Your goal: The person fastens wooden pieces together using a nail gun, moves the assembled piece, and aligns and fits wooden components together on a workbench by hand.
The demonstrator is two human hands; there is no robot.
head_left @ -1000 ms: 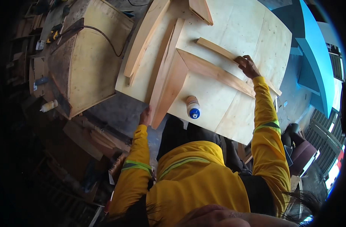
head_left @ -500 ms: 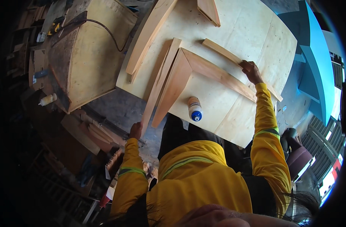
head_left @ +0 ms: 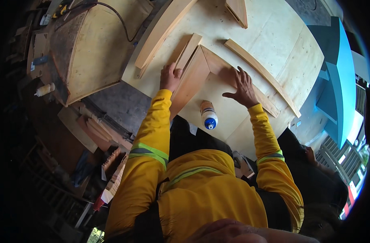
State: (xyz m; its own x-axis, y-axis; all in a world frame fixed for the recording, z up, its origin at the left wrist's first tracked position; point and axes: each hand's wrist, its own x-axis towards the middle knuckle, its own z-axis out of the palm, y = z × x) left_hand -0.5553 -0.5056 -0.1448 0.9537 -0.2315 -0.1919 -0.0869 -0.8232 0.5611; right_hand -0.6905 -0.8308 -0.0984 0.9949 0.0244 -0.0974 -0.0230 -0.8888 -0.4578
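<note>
Left hand [head_left: 171, 77] on my feed has its fingers curled in, looks like they're closed round a loose wooden strip [head_left: 189, 49], near the strip's far end; the rest of it is lost behind the hand and sleeve. That strip lies just beside the left board of an L-shaped frame [head_left: 193, 82], 2 boards meeting at a corner on a big pale plywood panel [head_left: 296, 50]. Right hand [head_left: 244, 88] is wide open, fingers spread, nothing gripped, over the frame's right board; can't tell from here if it's touching. Past that hand there's 1 more thin strip [head_left: 262, 71] lying loose on the plywood. Bottle with a blue cap [head_left: 209, 115] sits inside the L, between my 2 hands, cap end toward the body.
</note>
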